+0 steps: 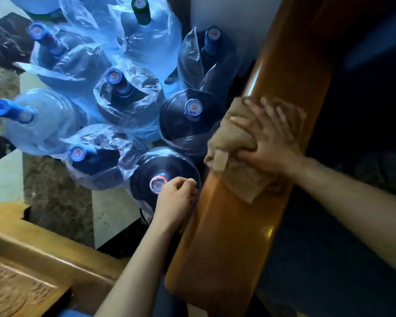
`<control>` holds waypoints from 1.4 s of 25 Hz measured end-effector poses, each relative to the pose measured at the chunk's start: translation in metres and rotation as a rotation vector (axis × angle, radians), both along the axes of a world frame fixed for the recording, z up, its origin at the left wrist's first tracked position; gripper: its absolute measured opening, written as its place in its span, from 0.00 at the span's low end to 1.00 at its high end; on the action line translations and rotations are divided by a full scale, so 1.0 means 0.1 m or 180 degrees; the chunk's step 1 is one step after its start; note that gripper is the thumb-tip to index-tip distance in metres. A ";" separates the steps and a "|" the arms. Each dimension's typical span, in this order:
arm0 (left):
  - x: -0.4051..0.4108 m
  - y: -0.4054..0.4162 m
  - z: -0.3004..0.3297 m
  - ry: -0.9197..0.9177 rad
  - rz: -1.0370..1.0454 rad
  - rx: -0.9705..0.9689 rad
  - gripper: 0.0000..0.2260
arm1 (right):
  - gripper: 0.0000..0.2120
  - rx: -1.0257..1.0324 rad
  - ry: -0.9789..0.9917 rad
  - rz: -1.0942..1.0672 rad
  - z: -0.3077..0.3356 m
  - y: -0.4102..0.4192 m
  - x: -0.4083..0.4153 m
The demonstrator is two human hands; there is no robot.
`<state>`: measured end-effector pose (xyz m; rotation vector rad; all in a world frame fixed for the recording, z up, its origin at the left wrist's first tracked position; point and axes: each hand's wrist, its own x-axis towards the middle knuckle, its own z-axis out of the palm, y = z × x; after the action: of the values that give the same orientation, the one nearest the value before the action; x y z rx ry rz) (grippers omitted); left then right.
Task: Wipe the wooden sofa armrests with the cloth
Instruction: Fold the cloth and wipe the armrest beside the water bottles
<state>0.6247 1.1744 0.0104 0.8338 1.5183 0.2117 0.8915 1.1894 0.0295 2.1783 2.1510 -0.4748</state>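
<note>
Your right hand [269, 143] lies on the cloth [233, 143], its fingers [256, 110] spread and pressed flat over the fabric, the thumb tucked against the bunched fold on the near side. The cloth is a single tan rag, crumpled under your palm, with a small paler label at one edge and a loose corner trailing toward you. It lies draped across the top of the wooden armrest [217, 236], about halfway along its visible length.

Your left hand [176, 197] sits just beside the armrest's outer edge, fingers loosely curled; whether they hold anything cannot be told.

The armrest is one broad, rounded beam of glossy orange-brown wood — it runs from the bottom centre up to the top right, with bright streaks of reflected light along its curve. To its right lies dark blue upholstery [329, 282], mostly in shadow.

To the left, on the floor [55, 202], stand large water jugs [128, 99] packed close together — ten can be counted, one only partly in view at the top edge. Several wear clear plastic bags; most have blue caps, one a dark green cap. The nearest jug [160, 170] sits right beside your left hand. A carved wooden piece [21, 289] fills the lower left corner.
</note>
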 end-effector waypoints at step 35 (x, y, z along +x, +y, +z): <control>-1.07 -1.60 0.12 -0.0844 0.1037 -0.0200 0.14 | 0.46 -0.0085 0.0075 -0.1148 -0.08 -2.35 -2.50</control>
<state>0.5181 1.0145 0.0223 0.4827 1.3942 0.4923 0.6412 0.9547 0.0220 2.5646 1.7487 -0.5424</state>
